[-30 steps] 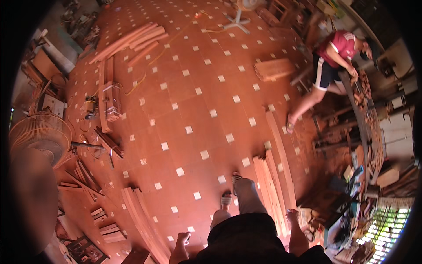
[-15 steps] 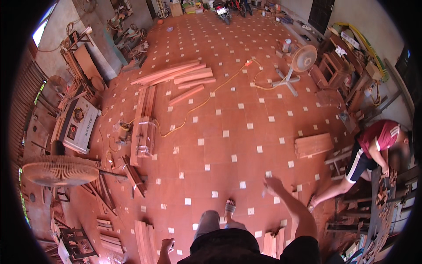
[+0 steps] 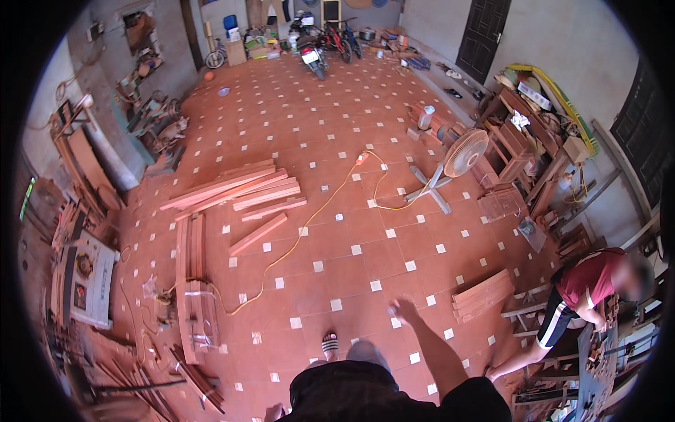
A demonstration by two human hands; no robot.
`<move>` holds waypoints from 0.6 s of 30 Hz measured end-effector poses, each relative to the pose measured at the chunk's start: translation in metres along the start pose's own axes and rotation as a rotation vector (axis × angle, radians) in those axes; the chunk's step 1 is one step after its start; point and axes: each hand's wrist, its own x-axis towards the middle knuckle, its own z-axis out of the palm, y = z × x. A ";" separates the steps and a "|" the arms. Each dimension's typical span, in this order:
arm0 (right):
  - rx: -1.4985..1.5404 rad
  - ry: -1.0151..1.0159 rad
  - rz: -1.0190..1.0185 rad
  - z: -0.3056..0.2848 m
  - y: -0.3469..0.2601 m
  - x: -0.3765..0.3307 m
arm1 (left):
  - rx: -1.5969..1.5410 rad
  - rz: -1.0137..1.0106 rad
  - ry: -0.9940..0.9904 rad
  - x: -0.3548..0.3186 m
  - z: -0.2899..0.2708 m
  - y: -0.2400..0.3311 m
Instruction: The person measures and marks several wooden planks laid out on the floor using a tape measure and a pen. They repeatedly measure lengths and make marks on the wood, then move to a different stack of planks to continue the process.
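I stand on a red tiled floor (image 3: 337, 141) in a woodworking shop. My right hand (image 3: 402, 309) is stretched forward over the tiles with nothing in it; it is blurred, so the fingers are unclear. Only a sliver of my left hand (image 3: 273, 411) shows at the bottom edge beside my dark clothing. My sandalled foot (image 3: 329, 344) is set forward. Nearest my right hand lies a short stack of boards (image 3: 481, 295) on the floor to the right.
Long planks (image 3: 235, 190) lie spread at centre left, a wooden frame (image 3: 197, 309) nearer. A yellow cable (image 3: 309, 225) runs to a standing fan (image 3: 460, 158). Another person in a red shirt (image 3: 587, 281) bends over a workbench (image 3: 598, 359). A motorbike (image 3: 313, 56) is parked far back.
The view has swung up and away from my feet toward the far end of the room. My right arm has reached further forward. The other person now appears lower right.
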 end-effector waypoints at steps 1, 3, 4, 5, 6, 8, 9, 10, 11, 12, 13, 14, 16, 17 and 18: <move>-0.229 -0.138 0.126 0.005 0.013 -0.032 | 0.026 0.032 -0.013 0.014 -0.022 0.048; -0.194 -0.209 0.827 0.046 0.095 -0.099 | 0.033 0.114 -0.019 0.056 -0.052 0.165; 0.044 -0.243 1.064 0.057 0.096 -0.132 | -0.005 0.137 0.049 0.073 -0.077 0.217; 0.257 -0.218 1.347 0.055 0.101 -0.167 | -0.112 0.184 0.162 0.095 -0.094 0.271; 0.373 -0.173 1.608 0.042 0.107 -0.194 | -0.227 0.226 0.263 0.117 -0.106 0.314; 0.470 -0.121 1.861 0.020 0.074 -0.190 | -0.287 0.301 0.253 0.140 -0.143 0.433; 0.500 -0.095 1.903 0.014 0.064 -0.173 | -0.277 0.310 0.243 0.153 -0.151 0.500; 0.497 -0.073 1.906 0.005 0.059 -0.140 | -0.297 0.297 0.242 0.169 -0.163 0.547; 0.484 -0.056 1.881 -0.004 0.058 -0.099 | -0.287 0.375 0.278 0.187 -0.163 0.592; 0.464 -0.047 1.838 -0.013 0.060 -0.053 | -0.300 0.379 0.224 0.193 -0.158 0.639; 0.421 -0.051 1.761 -0.021 0.066 0.002 | -0.326 0.387 0.178 0.198 -0.149 0.680; 0.361 -0.059 1.660 -0.026 0.075 0.063 | -0.343 0.388 0.134 0.202 -0.146 0.716; 0.215 -0.097 1.364 -0.026 0.087 0.226 | -0.175 0.247 -0.019 0.214 -0.159 0.768; 0.148 -0.085 1.238 -0.033 0.090 0.312 | -0.207 0.213 -0.007 0.218 -0.150 0.792; 0.108 -0.059 1.130 -0.041 0.091 0.403 | -0.146 0.253 0.011 0.218 -0.142 0.817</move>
